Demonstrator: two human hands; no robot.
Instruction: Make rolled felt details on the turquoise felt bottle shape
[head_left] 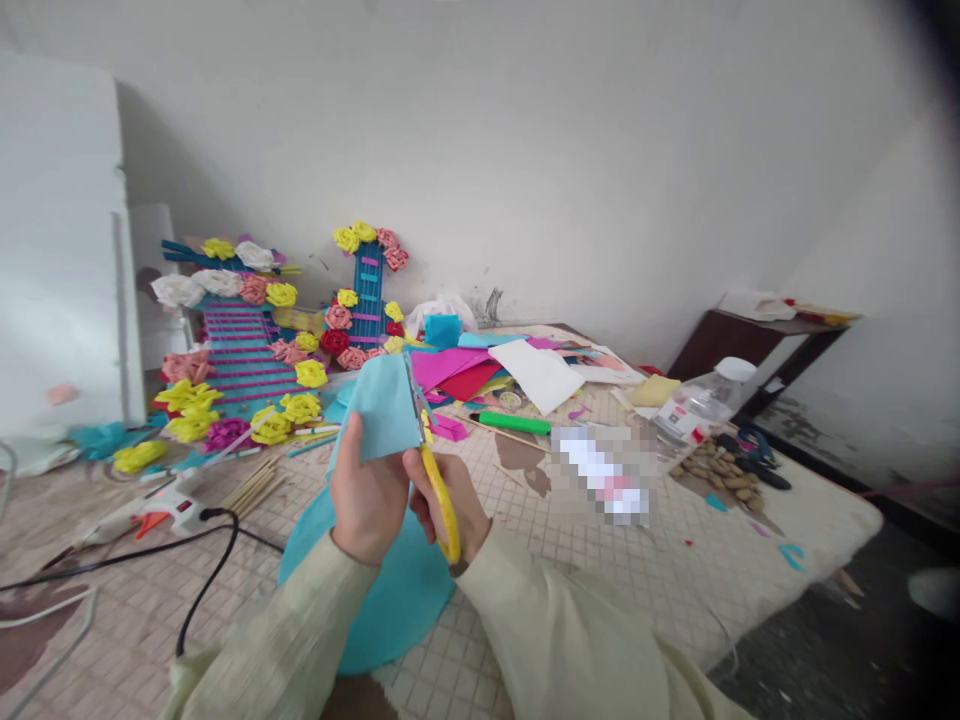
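My left hand [366, 500] grips a light blue sheet of paper [386, 405], thumb on its near face, held up above the table. In my right hand [457, 500] is a pair of scissors [441, 495] with yellow handles. Their blades run along the right edge of the blue sheet; how far they are parted is hard to make out. Under both wrists lies a large rounded piece of blue paper [405, 610], flat on the table.
To the left are a glue gun [176, 510] with a black cord, thin wooden sticks [253, 488] and decorations with paper flowers [251, 345]. Coloured paper sheets [450, 370] are heaped behind. A green marker [514, 423], plastic bottle [701, 400] and peanuts [720, 470] lie to the right.
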